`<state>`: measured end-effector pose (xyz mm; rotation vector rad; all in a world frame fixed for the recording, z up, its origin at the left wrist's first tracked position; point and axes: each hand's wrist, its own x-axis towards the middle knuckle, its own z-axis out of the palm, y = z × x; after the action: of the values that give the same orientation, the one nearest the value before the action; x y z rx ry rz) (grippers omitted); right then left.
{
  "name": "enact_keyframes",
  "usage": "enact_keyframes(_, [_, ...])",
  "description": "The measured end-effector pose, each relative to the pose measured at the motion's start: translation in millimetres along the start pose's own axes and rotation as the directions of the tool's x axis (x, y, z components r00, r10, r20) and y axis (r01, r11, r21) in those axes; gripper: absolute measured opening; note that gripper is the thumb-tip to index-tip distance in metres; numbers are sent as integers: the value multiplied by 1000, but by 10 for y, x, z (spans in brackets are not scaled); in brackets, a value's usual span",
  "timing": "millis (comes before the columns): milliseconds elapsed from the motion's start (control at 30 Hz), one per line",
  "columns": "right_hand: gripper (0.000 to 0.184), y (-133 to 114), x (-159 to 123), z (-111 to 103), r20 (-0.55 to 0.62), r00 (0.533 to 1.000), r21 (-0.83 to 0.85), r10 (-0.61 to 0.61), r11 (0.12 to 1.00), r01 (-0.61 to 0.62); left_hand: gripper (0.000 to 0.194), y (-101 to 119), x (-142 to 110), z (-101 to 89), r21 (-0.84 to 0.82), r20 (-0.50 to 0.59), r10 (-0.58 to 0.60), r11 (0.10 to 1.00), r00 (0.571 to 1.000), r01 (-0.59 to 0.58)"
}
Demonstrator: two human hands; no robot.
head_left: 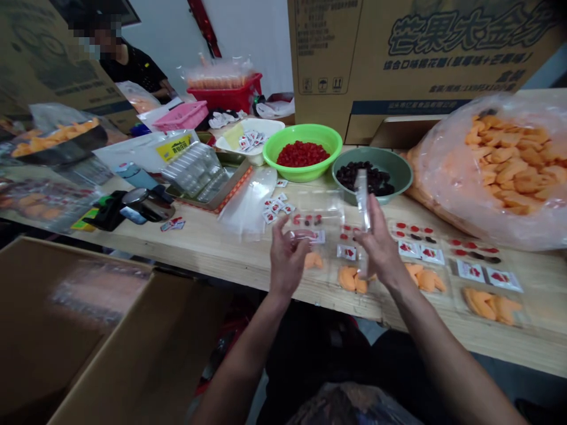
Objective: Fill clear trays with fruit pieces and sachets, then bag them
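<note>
My right hand (381,239) grips a clear plastic tray (363,203) that stands upright, seen nearly edge-on. My left hand (287,260) is half curled over a clear tray at the left of the row, its thumb and forefinger apart with nothing plainly between them. Small red and dark candies, a white sachet (316,236) and orange fortune-cookie-shaped pieces (313,260) show in that tray. Further right, filled trays hold red and dark candies, sachets (470,271) and orange pieces (491,305).
Behind my hands stand a lime-green bowl (302,133) of red candies and a grey-green bowl (401,177) of dark ones. A big bag (429,159) of orange pieces bulges at right. Loose sachets (277,205) and stacked empty trays (195,168) lie left. An open carton (110,348) stands below.
</note>
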<state>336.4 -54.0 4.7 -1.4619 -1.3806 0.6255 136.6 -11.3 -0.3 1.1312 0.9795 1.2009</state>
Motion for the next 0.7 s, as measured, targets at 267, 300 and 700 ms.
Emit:
enact_keyframes(267, [81,150,44,-337,-53,999,105,12,994,-6,50,-341,216,-307,916,18,144,395,989,-74])
enact_keyframes(300, [81,150,29,-322,-46,999,116,19,993,-14,47,-343,149,-227,936,98,168,319,981,-148])
enact_keyframes(700, [81,-37,-143,-171,167,985,187,37,980,-69,31,-182,31,-47,641,296,136,705,945,-302])
